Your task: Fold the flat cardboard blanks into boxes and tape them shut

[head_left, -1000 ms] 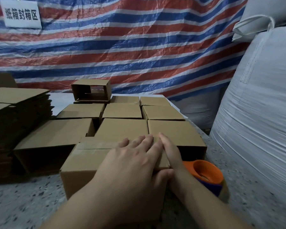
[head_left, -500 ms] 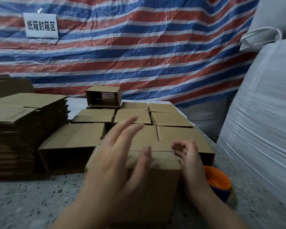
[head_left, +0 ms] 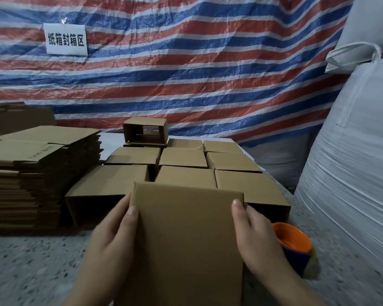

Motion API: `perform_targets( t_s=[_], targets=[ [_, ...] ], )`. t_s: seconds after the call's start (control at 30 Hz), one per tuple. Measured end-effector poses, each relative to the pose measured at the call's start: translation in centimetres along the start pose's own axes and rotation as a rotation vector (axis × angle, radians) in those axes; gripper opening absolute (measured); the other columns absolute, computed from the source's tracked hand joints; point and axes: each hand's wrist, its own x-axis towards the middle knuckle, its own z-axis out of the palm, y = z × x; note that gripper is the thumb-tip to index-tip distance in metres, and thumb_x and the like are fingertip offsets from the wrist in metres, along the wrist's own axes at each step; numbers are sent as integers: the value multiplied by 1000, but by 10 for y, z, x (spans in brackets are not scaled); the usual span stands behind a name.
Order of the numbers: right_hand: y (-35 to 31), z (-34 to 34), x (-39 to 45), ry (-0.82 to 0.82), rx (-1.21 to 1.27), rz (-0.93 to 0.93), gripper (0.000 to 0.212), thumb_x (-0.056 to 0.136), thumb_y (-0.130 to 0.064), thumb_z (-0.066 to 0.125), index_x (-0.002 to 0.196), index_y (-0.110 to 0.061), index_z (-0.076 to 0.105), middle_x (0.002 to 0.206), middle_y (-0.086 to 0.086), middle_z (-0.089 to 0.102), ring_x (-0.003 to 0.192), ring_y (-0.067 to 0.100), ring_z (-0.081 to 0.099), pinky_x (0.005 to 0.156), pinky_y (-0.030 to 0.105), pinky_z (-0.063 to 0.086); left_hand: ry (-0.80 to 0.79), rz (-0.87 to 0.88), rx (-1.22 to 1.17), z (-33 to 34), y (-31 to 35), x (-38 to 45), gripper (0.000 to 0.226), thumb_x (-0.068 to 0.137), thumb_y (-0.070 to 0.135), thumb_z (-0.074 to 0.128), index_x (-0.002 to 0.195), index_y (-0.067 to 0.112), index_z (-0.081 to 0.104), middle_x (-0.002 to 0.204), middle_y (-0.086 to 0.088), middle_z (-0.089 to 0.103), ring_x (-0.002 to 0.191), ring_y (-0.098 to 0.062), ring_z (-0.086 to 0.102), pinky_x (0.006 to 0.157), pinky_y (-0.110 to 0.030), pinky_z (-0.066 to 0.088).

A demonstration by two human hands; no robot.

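Note:
A brown cardboard box is tipped up in front of me, one broad plain face toward the camera. My left hand grips its left side with the thumb on the front face. My right hand grips its right side the same way. Behind it, several folded boxes stand in rows on the table. A stack of flat cardboard blanks is at the left. An orange and blue tape dispenser lies just right of my right wrist.
The speckled table top runs across the foreground. A large white woven bulk bag crowds the right side. A striped red, white and blue tarp with a white sign hangs behind. One open box stands on its side at the back.
My hands left the top of the box, where they were pressing, and took it by both sides. The box has been turned up so a plain face points at me.

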Motion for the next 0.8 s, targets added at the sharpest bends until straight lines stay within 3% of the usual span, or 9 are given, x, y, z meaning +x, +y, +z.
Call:
perform_targets(
  t_s=[0.07, 0.13, 0.23, 0.37, 0.53, 0.6, 0.67, 0.73, 0.8],
  targets=[
    [-9, -9, 16, -67, -213, 120, 74, 89, -74, 27, 76, -13, 66, 67, -2, 67, 61, 10, 61, 60, 28, 46, -44, -126, 76, -6, 10, 14, 11, 90, 48, 52, 86, 52, 61, 77, 46, 60, 82, 14, 58, 70, -16, 36],
    [-8, -10, 31, -141, -313, 237, 74, 97, -65, 31, 83, -4, 69, 82, 7, 73, 78, 21, 68, 74, 33, 52, -90, -245, 169, -10, 12, 25, 24, 93, 47, 54, 72, 44, 64, 64, 36, 63, 77, 5, 58, 63, -19, 36],
    [1, 3, 40, -277, -359, 380, 69, 101, -61, 32, 92, -6, 72, 91, 10, 74, 87, 26, 70, 87, 38, 54, -151, -416, 274, -11, 0, 35, 36, 93, 50, 55, 65, 31, 69, 63, 13, 71, 77, -9, 65, 61, -24, 40],
    [13, 16, 38, -322, -306, 477, 61, 100, -63, 34, 103, -13, 70, 99, 7, 74, 93, 22, 69, 94, 41, 55, -135, -533, 242, -10, -19, 39, 34, 91, 48, 59, 80, 20, 73, 73, -1, 72, 76, -17, 67, 58, -27, 43],
    [6, 6, 24, -311, -302, 465, 81, 98, -68, 28, 95, -1, 72, 96, 14, 75, 94, 31, 70, 94, 47, 54, -19, -520, 111, -18, -29, 32, 33, 95, 49, 51, 91, 20, 65, 92, 1, 65, 81, -16, 59, 58, -30, 44],
    [2, 2, 11, -350, -292, 451, 84, 97, -70, 27, 99, 2, 71, 99, 17, 74, 100, 33, 69, 95, 46, 51, -20, -530, 68, -20, -28, 20, 28, 95, 50, 49, 95, 26, 62, 97, 6, 61, 83, -13, 56, 68, -34, 45],
    [-3, 1, -4, -421, -282, 450, 74, 98, -68, 28, 107, -10, 72, 104, 12, 74, 99, 26, 70, 98, 44, 51, -39, -484, 84, -20, -23, 1, 16, 94, 47, 53, 98, 34, 61, 100, 8, 58, 85, -8, 51, 80, -33, 42],
    [-14, 0, -16, -405, -307, 412, 60, 98, -67, 32, 102, -22, 71, 99, -1, 74, 94, 13, 69, 95, 40, 52, -54, -376, 103, -18, -10, -16, 19, 90, 46, 58, 108, 41, 56, 102, 14, 57, 84, 4, 50, 72, -22, 40],
    [-32, -7, -17, -343, -269, 349, 57, 96, -67, 37, 97, -21, 70, 94, -4, 73, 90, 11, 68, 92, 39, 53, -43, -233, 43, -21, 12, -25, 29, 79, 48, 61, 107, 45, 57, 101, 18, 65, 85, 12, 55, 67, -16, 38]
  ],
)
